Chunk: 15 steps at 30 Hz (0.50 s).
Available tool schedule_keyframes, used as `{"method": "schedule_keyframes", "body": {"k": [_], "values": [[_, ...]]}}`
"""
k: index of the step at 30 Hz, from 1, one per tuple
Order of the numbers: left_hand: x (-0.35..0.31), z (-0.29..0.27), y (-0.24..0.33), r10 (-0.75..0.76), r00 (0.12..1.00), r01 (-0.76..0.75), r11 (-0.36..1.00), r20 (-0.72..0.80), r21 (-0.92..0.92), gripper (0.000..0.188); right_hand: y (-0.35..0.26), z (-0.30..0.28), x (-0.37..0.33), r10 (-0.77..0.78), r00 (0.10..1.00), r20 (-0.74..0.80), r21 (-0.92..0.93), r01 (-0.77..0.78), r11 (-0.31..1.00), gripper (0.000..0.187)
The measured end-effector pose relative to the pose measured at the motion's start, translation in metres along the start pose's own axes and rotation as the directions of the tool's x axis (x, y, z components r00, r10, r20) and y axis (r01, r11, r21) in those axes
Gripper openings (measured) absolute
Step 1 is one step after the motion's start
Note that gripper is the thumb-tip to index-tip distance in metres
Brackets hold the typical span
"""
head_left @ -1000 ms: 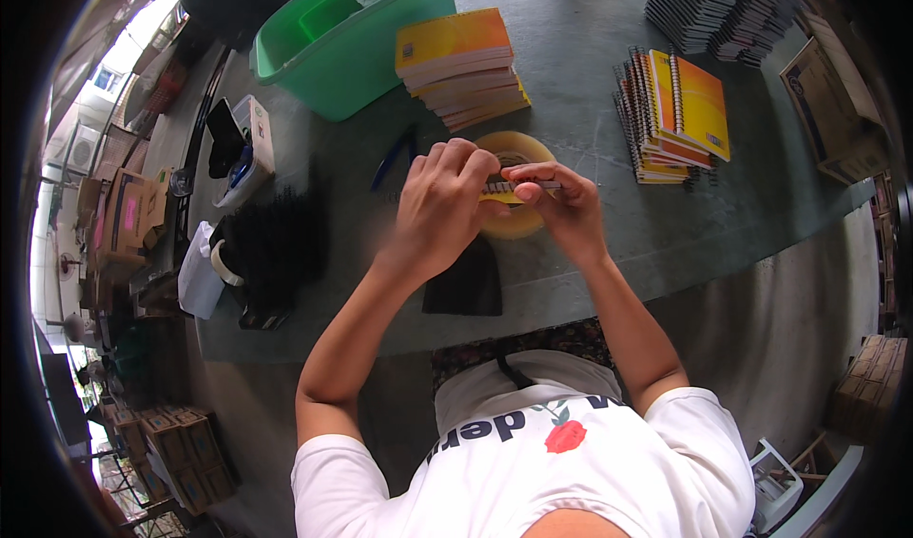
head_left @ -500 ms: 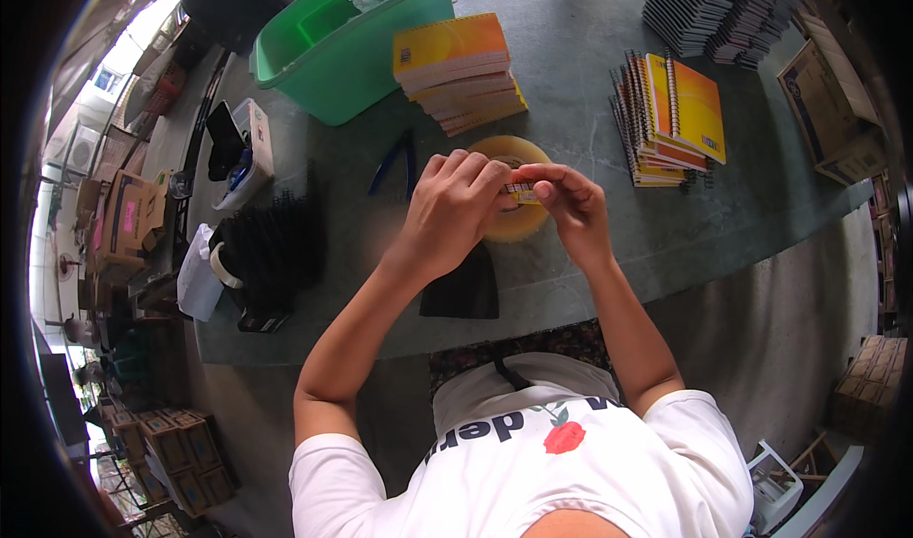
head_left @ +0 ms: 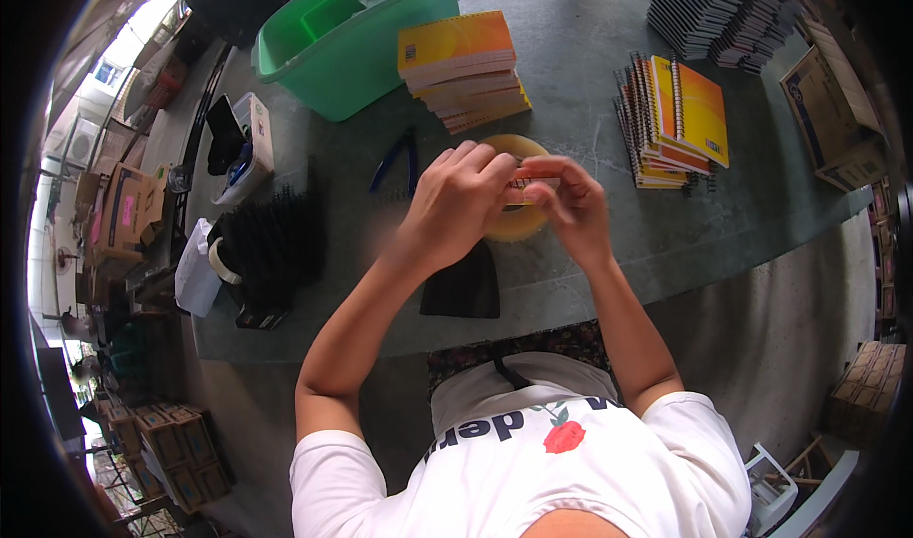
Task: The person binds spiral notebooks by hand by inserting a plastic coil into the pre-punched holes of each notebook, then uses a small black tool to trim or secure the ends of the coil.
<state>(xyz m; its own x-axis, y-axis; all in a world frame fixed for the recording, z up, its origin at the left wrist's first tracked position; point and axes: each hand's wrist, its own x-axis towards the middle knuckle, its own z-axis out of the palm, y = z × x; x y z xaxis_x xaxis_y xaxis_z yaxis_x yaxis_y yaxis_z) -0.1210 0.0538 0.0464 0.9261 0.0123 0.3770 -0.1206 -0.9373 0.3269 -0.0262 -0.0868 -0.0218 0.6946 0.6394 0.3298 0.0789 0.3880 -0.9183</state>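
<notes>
Both hands meet over the middle of the table, closed around a small yellow notebook. Dark wire loops show along its edge; the fingers hide most of it. My left hand curls over its left end. At the other end, my right hand pinches it between thumb and fingers. Underneath lies a wide amber roll of tape, partly covered by the hands. A flat black piece rests just nearer to me. Blue-handled pliers lie to the left of the hands.
Beyond the hands stand a stack of yellow-orange notebooks and a green tub. Spiral-bound notebooks sit to the right, with dark stacks behind and a cardboard box. Black binding coils and a white container are left.
The hands stay together at the same spot, with the right fingers shifting slightly on the notebook. The view has moved a little; nothing else on the table has changed.
</notes>
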Motion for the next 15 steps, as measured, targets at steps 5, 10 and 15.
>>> {"method": "schedule_keyframes", "body": {"k": [5, 10, 15], "values": [[-0.003, -0.003, 0.003, -0.002, 0.993, 0.005, 1.000, -0.122, 0.027, 0.021, 0.007, -0.005, 0.001, -0.099, 0.992, 0.081, -0.066, 0.105, 0.992, 0.021], [-0.010, -0.002, -0.004, -0.051, 0.996, 0.052, 0.999, -0.077, 0.008, 0.022, -0.006, 0.001, 0.000, 0.055, 0.998, 0.033, 0.062, -0.057, 0.996, 0.022], [-0.007, -0.001, 0.002, -0.019, 0.994, 0.025, 0.999, -0.109, 0.049, 0.022, 0.008, -0.010, 0.000, -0.043, 0.995, 0.095, 0.045, 0.039, 0.998, 0.023]]}}
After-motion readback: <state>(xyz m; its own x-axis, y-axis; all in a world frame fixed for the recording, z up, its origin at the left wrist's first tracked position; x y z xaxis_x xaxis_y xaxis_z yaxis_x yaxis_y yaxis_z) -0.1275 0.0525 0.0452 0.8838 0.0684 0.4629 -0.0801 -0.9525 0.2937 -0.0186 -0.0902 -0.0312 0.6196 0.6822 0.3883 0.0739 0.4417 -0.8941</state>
